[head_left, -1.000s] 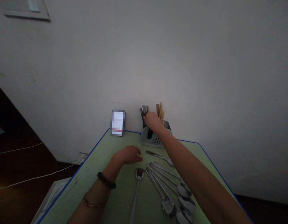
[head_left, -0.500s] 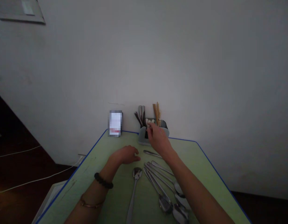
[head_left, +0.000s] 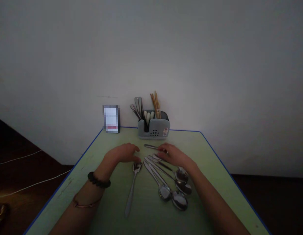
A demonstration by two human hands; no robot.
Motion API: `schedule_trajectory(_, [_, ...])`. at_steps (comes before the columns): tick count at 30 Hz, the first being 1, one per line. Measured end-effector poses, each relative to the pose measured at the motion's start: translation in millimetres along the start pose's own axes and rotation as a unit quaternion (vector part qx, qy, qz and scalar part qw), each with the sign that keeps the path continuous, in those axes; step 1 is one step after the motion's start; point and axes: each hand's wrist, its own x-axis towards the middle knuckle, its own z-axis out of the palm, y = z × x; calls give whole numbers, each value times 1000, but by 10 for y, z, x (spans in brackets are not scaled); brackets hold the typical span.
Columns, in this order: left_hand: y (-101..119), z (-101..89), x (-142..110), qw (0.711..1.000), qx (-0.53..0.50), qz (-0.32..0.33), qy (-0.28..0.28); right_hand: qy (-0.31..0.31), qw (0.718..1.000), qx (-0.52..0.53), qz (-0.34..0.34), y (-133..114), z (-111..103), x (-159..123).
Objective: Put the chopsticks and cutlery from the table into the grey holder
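My left hand (head_left: 124,152) hovers palm down over the left middle of the table, thumb and fingers apart with nothing between them. Just below its fingertips lies a lone metal spoon (head_left: 131,194), bowl pointing away from me. My right hand (head_left: 176,154) reaches over the top of a fanned group of metal spoons (head_left: 180,200), fingers curved but apart. Its fingertips are by the handle of another metal utensil (head_left: 149,146), whose far end the hand hides. Whether they touch it, I cannot tell.
A grey cutlery holder (head_left: 159,126) stands at the table's back edge by the wall, holding metal utensils (head_left: 139,103), pale rounded handles (head_left: 148,117) and wooden chopsticks (head_left: 155,101). Left of it a phone (head_left: 111,119) leans upright. Blue edging rims the green table (head_left: 112,217).
My right hand has come back from the cutlery holder to the spoons, uncovering the holder's front. The left hand holds nearly the same place above the table. The view has shifted a little.
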Motion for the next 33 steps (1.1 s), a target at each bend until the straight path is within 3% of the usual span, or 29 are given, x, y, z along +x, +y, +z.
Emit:
schedule_trajectory(3, [39, 8, -11, 999, 3, -20, -28, -79, 996, -30, 31, 63, 5, 3])
schedule_trajectory(8, [157, -1, -52, 997, -6, -53, -63, -96, 992, -40, 67, 33, 30, 10])
schedule_trajectory(14, [309, 55, -59, 995, 23, -62, -70, -103, 989, -61, 88, 139, -92, -57])
schedule_trajectory(19, [220, 68, 50, 993, -9, -79, -87, -121, 987, -60, 87, 175, -175, -105])
schedule_trajectory(23, [107, 90, 124, 998, -8, -66, -11, -211, 971, -54, 100, 36, -226, -152])
schedule_trajectory(26, [162, 158, 126, 999, 24, -17, 35, -231, 962, -81, 119, -78, -188, -151])
schedule_trajectory(29, [338, 269, 104, 1000, 15, -2, 25, -216, 964, -96, 119, -116, -109, -106])
schedule_trajectory(33, [538, 383, 79, 998, 36, -56, -3, -205, 965, -103, 129, -76, -77, -63])
